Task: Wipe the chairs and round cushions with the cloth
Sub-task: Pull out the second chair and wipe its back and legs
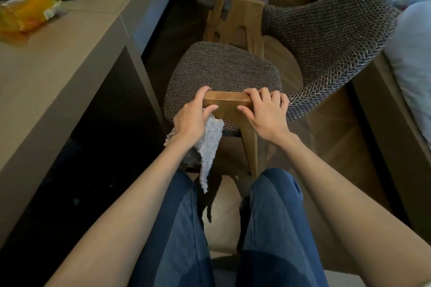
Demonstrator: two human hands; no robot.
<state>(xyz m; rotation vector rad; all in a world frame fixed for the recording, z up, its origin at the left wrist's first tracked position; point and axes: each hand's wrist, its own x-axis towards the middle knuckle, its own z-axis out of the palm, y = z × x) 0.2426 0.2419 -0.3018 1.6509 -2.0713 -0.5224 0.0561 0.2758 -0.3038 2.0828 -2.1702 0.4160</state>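
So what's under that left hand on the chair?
A pale cloth hangs below the left hand, pinned against the wooden chair leg. How much cloth is bunched inside the palm is covered. The right hand grips the same leg bare.

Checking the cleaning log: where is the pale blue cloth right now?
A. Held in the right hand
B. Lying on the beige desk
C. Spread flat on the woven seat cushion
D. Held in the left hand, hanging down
D: the pale blue cloth hangs from the left hand, which also grasps the wooden chair leg.

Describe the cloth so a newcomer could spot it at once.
Start at the grey woven chair seat in the middle. At its near edge both hands grasp a wooden chair part. The cloth hangs from the left hand: pale, fluffy, ragged-edged.
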